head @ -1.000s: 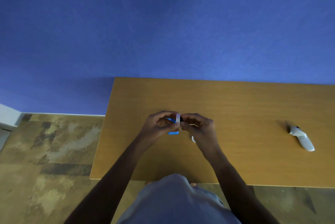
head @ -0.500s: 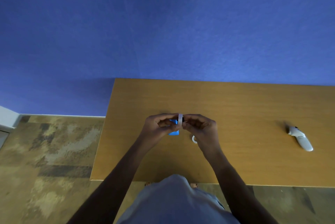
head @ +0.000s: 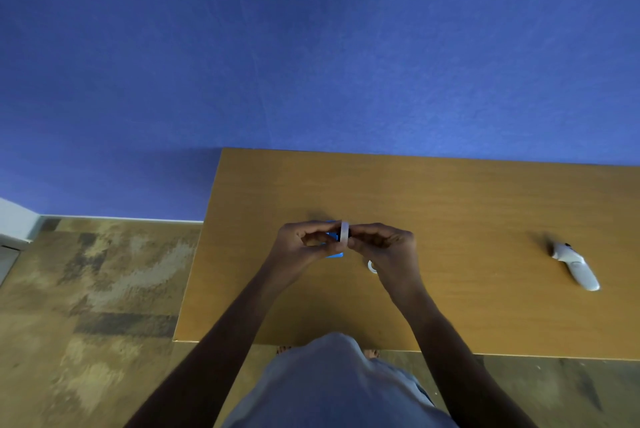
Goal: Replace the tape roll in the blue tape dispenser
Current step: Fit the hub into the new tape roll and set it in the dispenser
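Observation:
A white tape roll (head: 345,231) stands on edge between my two hands, above the middle of the wooden table (head: 450,205). My left hand (head: 304,247) pinches it from the left and my right hand (head: 384,247) from the right. The blue tape dispenser (head: 334,247) shows only in patches behind and below my left fingers; whether it rests on the table or is held is unclear. A second small white ring (head: 372,266) lies on the table, half hidden by my right hand.
A white hand controller (head: 575,266) lies on the right part of the table. The table's left edge drops to a patterned floor (head: 86,289). A blue wall (head: 311,46) stands right behind the table. My light shirt fills the bottom middle.
Both hands with the roll have kept their grip and shifted very slightly; the fingers have closed a little tighter around the roll and dispenser.

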Demonstrator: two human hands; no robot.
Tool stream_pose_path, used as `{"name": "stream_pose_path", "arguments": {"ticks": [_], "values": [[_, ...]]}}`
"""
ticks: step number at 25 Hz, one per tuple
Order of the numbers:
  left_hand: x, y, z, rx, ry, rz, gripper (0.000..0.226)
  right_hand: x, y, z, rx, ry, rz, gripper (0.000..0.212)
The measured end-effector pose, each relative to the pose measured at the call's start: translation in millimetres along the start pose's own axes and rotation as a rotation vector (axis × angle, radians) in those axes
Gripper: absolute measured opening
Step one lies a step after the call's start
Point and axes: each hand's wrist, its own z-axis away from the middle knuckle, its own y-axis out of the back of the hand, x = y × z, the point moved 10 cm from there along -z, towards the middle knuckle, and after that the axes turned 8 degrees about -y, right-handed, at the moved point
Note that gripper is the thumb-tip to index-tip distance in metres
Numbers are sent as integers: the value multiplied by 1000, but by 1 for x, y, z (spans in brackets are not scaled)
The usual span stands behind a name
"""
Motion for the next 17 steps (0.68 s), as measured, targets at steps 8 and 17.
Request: {"name": "stream_pose_path", "arguments": {"ticks": [8, 17], "values": [[-17, 11, -2, 59, 46, 49, 25, 5, 5, -1, -3, 8, 22, 20], [-43, 18, -4, 115, 99, -77, 9, 29, 7, -9, 14, -31, 60, 20]]}}
